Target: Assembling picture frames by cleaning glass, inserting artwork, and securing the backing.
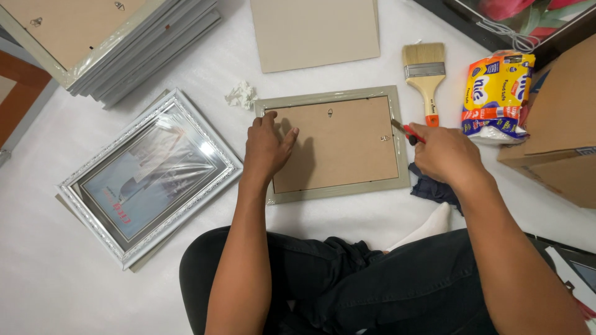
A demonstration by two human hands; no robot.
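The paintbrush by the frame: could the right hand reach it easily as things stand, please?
Probably yes: the paintbrush lies just beyond the right hand with nothing between, though that hand already holds a small red-handled tool.

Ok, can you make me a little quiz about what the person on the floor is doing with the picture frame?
1. True or false: the left hand lies flat on the brown back of the face-down frame.
2. What does the right hand hold? A) the paintbrush B) a small red-handled tool C) the crumpled paper
3. Fill in: the silver frame wrapped in clear plastic lies to the ____ of the face-down frame.

Key: 1 true; 2 B; 3 left.
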